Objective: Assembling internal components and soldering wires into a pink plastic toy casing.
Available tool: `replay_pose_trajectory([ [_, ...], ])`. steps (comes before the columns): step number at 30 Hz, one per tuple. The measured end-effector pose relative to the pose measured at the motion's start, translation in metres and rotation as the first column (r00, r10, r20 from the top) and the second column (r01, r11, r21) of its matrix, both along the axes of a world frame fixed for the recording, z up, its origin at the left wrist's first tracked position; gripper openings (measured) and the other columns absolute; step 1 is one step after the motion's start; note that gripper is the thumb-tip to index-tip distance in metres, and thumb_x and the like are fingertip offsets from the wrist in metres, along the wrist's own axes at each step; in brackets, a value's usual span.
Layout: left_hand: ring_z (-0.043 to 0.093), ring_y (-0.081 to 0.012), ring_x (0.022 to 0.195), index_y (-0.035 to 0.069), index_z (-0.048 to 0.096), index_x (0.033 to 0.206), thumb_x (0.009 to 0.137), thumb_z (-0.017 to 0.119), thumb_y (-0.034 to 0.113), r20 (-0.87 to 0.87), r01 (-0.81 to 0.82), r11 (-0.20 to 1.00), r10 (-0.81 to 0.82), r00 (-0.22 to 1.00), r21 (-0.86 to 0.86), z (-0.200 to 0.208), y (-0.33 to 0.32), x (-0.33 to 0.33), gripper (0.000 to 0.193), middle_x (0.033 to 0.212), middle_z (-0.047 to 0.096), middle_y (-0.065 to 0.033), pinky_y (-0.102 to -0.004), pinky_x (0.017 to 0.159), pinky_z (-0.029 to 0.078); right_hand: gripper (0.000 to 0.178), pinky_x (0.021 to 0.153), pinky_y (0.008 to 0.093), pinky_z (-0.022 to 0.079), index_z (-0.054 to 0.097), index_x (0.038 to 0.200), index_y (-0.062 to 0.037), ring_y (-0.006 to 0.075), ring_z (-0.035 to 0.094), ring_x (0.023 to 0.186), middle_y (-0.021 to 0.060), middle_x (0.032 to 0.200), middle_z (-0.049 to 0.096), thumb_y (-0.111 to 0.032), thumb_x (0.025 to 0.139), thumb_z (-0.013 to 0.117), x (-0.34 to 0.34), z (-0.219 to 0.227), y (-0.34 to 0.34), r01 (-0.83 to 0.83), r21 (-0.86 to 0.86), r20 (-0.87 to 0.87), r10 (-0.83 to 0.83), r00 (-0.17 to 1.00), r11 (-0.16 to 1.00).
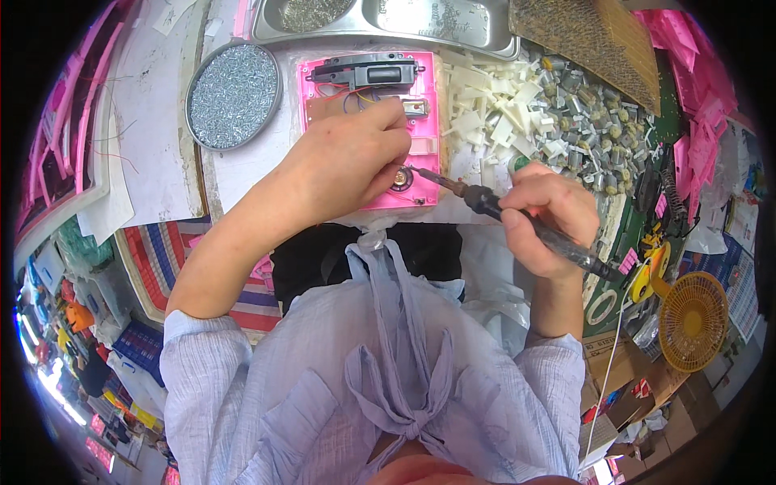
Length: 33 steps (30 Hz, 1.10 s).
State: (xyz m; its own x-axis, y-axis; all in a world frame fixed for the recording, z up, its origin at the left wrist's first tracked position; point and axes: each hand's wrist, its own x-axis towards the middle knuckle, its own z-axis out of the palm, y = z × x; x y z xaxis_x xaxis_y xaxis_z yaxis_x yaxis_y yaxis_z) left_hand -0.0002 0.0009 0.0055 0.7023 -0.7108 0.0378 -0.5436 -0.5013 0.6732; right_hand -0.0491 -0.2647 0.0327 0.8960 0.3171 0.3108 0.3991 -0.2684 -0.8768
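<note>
A pink plastic housing (431,133) lies on the bench in front of me. A black module (384,75), thin coloured wires and a small round dark part (401,179) with a metal centre sit inside it. My left hand (347,153) reaches over the housing, its fingers pinched together and turned down; whatever they hold is hidden behind the hand. My right hand (556,217) is wrapped round the dark handle of a soldering iron (485,200). The iron points left, its tip at the round part, close to my left fingertips; whether it touches cannot be made out.
A round tin (191,121) of small screws stands left of the housing. Behind is a metal tray (368,34) with small parts. Heaped white plastic pieces (493,105) and small grey motor-like parts (590,121) lie to the right. A yellow fan (693,322) stands far right.
</note>
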Motion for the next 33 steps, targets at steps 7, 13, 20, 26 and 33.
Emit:
replay_pose_trajectory([
  [7,0.062,-0.0289,0.084,0.003,0.058,0.087,0.081,0.07,0.006,0.005,-0.012,1.0,0.012,1.0,-0.005,-0.001,0.0,-0.002,0.013,0.097,0.056,-0.0081,-0.0385,0.069,0.052,0.012,0.051,0.027,0.037,0.067,0.084,0.0,0.0141,0.051,0.056,0.007,0.069,0.061,-0.003,0.074,0.073,-0.015,-0.006,-0.019,0.079,0.148,-0.034,-0.075,0.997,0.986],
  [13,0.063,-0.0261,0.083,0.002,0.062,0.094,0.08,0.07,0.0,-0.061,-0.042,0.991,0.034,0.998,-0.126,0.008,0.008,-0.001,0.016,0.098,0.055,-0.0095,-0.0347,0.068,0.052,0.015,0.056,0.0239,0.034,0.065,0.088,0.004,0.0123,0.05,0.063,0.0096,0.075,0.061,-0.004,0.077,0.072,-0.033,-0.01,-0.038,0.176,0.272,-0.112,-0.151,0.982,0.946],
  [20,0.064,-0.0273,0.078,0.006,0.064,0.097,0.08,0.072,0.004,0.029,-0.111,0.99,0.114,0.993,-0.086,0.008,0.031,-0.014,0.019,0.095,0.058,-0.0094,-0.0358,0.063,0.052,0.015,0.059,0.0235,0.036,0.064,0.091,0.0039,0.0104,0.049,0.064,0.0097,0.078,0.061,-0.005,0.082,0.072,-0.035,-0.016,-0.034,0.223,0.346,-0.176,-0.17,0.97,0.911],
  [26,0.065,-0.0314,0.083,0.006,0.066,0.097,0.078,0.073,0.004,0.158,-0.065,0.994,0.078,0.984,-0.088,0.006,0.024,-0.022,0.02,0.097,0.061,-0.0117,-0.0386,0.069,0.053,0.009,0.056,0.0218,0.041,0.065,0.091,0.0013,0.0081,0.055,0.066,0.0083,0.082,0.065,-0.003,0.084,0.07,-0.051,-0.008,-0.034,0.294,0.377,-0.152,-0.254,0.955,0.879],
  [33,0.061,-0.0253,0.094,-0.002,0.067,0.103,0.092,0.061,-0.003,0.199,-0.095,0.971,0.14,0.97,-0.218,-0.041,0.033,-0.041,0.013,0.105,0.064,-0.0129,-0.0327,0.077,0.049,0.012,0.07,0.0251,0.048,0.063,0.087,-0.0035,0.0072,0.059,0.077,0.0001,0.082,0.063,-0.013,0.088,0.071,-0.093,-0.006,-0.054,0.554,0.475,-0.344,-0.435,0.832,0.684],
])
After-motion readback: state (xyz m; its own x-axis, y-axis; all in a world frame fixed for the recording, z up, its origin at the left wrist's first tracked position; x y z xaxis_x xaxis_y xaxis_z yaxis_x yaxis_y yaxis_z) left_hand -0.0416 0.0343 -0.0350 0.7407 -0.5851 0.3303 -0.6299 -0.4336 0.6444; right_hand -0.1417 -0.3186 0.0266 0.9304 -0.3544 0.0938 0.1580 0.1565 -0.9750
